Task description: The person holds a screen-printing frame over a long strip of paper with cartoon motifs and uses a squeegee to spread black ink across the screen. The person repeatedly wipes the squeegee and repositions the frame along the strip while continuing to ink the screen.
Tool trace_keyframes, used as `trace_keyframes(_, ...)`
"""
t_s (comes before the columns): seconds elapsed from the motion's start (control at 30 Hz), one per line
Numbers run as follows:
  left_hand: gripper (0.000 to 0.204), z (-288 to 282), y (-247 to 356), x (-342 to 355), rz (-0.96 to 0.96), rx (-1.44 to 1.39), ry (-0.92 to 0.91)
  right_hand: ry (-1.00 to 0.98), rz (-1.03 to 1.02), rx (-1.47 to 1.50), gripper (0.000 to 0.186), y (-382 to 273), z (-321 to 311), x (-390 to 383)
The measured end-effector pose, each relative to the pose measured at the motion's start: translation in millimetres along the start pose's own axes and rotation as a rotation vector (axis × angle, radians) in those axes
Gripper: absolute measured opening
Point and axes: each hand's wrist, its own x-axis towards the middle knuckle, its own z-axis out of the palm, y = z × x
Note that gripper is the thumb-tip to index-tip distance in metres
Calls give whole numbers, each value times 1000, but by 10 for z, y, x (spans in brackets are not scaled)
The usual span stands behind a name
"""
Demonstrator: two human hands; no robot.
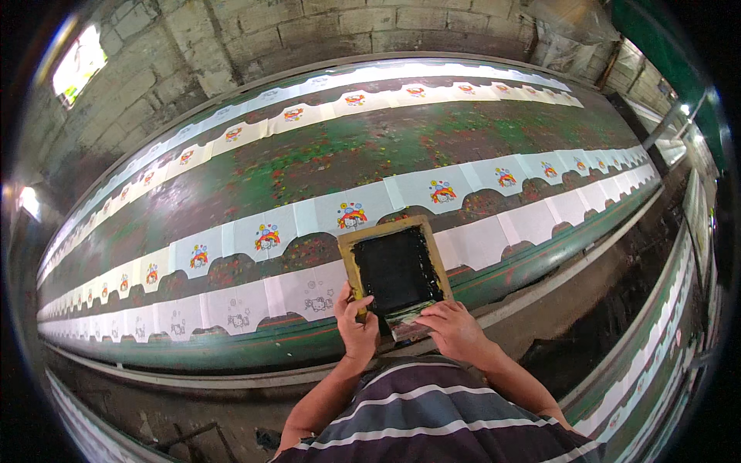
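A wooden-edged screen printing frame, its mesh covered with black ink, rests over the near row of fabric pieces. My left hand is closed on its lower left side, thumb over the edge. At the lower edge of the frame my right hand grips a squeegee with an ink-stained, pale handle; its blade is hard to make out. To the left of the frame lies a white fabric piece with a black outline print. On the right side, a white piece shows no print.
The long green printing table is speckled with paint. A middle row of pieces carries colourful prints, and more printed pieces lie along the far side. A block wall stands behind. Another table with pieces is at lower right.
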Motion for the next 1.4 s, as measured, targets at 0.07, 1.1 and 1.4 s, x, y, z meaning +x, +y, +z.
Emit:
trace_keyframes(0.07, 45, 121, 30, -5, -5, 18, -4, -19, -23, 10, 50, 149, -86, -68)
trace_keyframes(1.1, 24, 364, -10, -13, -167, -72, 49, -429, -35, -43, 36, 787, -383, 1404)
trace_keyframes(1.4, 28, 317, 51, 10, -167, -90, 15, -271, 25, -210, 41, 990, -130, 1987)
